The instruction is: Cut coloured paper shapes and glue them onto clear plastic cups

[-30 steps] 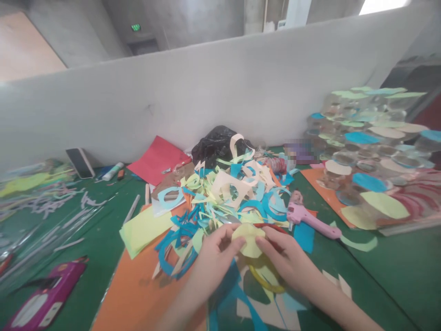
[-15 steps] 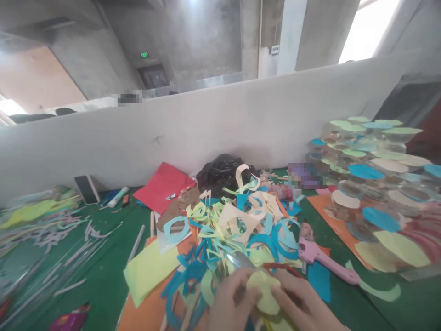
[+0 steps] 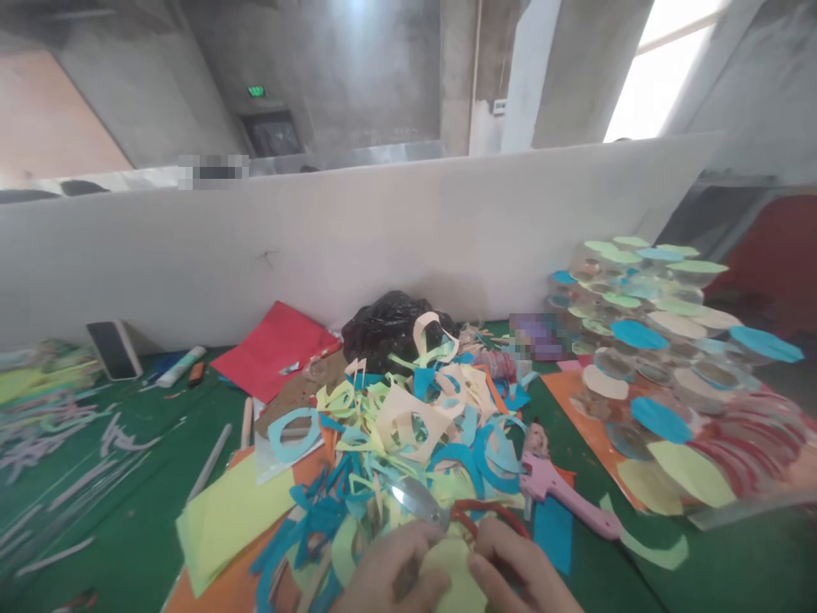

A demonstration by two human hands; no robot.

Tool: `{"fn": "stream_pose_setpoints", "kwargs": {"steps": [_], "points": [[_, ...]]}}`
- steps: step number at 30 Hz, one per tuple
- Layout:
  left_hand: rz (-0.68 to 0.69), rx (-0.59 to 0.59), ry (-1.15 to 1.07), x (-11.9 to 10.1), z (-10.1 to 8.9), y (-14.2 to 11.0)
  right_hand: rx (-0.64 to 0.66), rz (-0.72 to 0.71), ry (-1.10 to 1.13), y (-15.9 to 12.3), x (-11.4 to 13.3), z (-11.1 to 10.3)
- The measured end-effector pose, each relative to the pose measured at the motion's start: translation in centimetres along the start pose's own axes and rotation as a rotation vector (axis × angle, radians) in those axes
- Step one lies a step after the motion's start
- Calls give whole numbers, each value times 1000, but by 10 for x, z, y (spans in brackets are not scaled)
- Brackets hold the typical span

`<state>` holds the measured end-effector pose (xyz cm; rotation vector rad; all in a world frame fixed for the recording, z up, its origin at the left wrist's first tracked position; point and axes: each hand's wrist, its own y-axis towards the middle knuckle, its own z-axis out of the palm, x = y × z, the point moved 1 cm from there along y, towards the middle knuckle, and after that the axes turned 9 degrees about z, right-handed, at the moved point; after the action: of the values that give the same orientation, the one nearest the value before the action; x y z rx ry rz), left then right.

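Note:
Between both hands, low in the view, is a pale yellow-green paper disc (image 3: pixel 454 581) whose lower edge runs out of frame. My left hand (image 3: pixel 391 569) pinches its left side between thumb and fingers. On the other side my right hand (image 3: pixel 518 569) is closed on the disc's right edge. Just beyond the fingertips lie scissors (image 3: pixel 416 501) with red handles, blades pointing to the upper left; the hands partly cover them. A heap of cut paper scraps (image 3: pixel 408 421) in blue, cream and green spreads ahead of the hands.
A pink tool (image 3: pixel 571 501), perhaps a glue gun, lies right of the heap. Paper-topped discs (image 3: pixel 657 409) stand stacked at the right. Yellow-green sheets (image 3: pixel 236 519), a red sheet (image 3: pixel 276 351), a black plastic bag (image 3: pixel 392 328) and a phone (image 3: pixel 115 351) are around. A white partition (image 3: pixel 357 247) rises behind.
The view has turned right and shifted, so the table's things sit further left. Both hands still hold the disc, now lower in frame, and more of the scissors shows.

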<state>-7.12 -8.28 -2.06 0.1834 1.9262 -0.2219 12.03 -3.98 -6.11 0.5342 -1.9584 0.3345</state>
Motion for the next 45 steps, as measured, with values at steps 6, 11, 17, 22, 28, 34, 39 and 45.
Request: {"fn": "stream_pose_setpoints", "kwargs": {"steps": [6, 11, 17, 22, 28, 34, 39, 45], "points": [[-34, -23, -80, -9, -3, 1, 105, 89, 99, -1, 6, -3], [-84, -53, -160, -13, -2, -2, 93, 165, 187, 0, 8, -3], [-43, -102, -200, -4, 1, -2, 57, 198, 140, 3, 14, -3], [8, -196, 55, -4, -1, -6, 62, 199, 58, -1, 27, -4], [327, -181, 517, -3, -7, -23, -99, -40, -110, -12, 31, -3], [484, -401, 926, 21, 22, -66, -283, -243, -296, -34, 31, -2], [378, -499, 985, 42, 53, -87, -300, -282, -370, -49, 33, -1], [478, -447, 1131, 50, 56, -86, -231, -357, -551, -51, 23, 6]]}}
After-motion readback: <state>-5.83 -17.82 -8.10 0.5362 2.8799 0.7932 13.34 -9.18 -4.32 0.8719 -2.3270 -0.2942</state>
